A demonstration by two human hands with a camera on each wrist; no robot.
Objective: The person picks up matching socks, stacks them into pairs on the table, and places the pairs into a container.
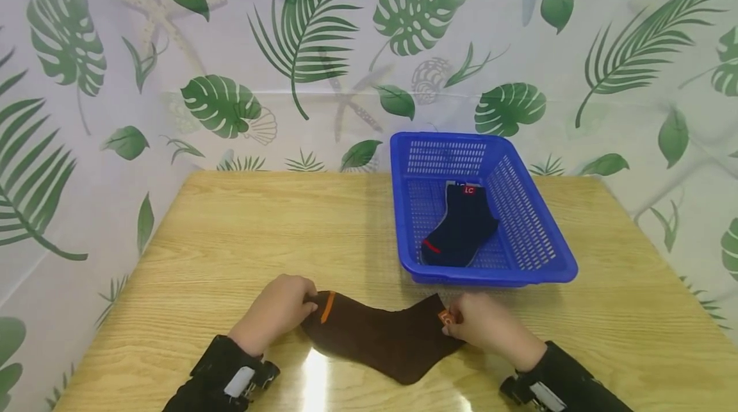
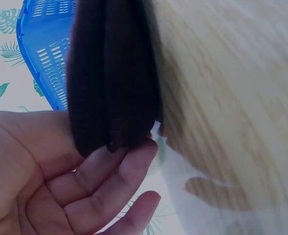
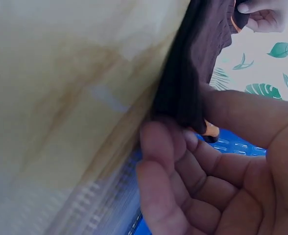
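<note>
A brown sock (image 1: pixel 380 338) stretches between the two hands above the table, with an orange stripe near its toe and an orange LC label at its cuff. My left hand (image 1: pixel 282 309) pinches the toe end. The cuff, beside the label, is pinched by my right hand (image 1: pixel 487 322). From the left wrist, the brown fabric (image 2: pixel 112 73) shows two layers side by side, their ends between thumb and fingers of the left hand (image 2: pixel 70 181). In the right wrist view the right hand (image 3: pixel 217 171) grips the dark cuff edge, partly hiding the orange label (image 3: pixel 211 129).
Behind the right hand stands a blue perforated basket (image 1: pixel 542 226) on the wooden table (image 1: pixel 259 226). Dark socks (image 1: pixel 461 226) with a red label and a red toe stripe lie inside it. A leaf-patterned cloth (image 1: pixel 340 123) covers the wall at the back and sides.
</note>
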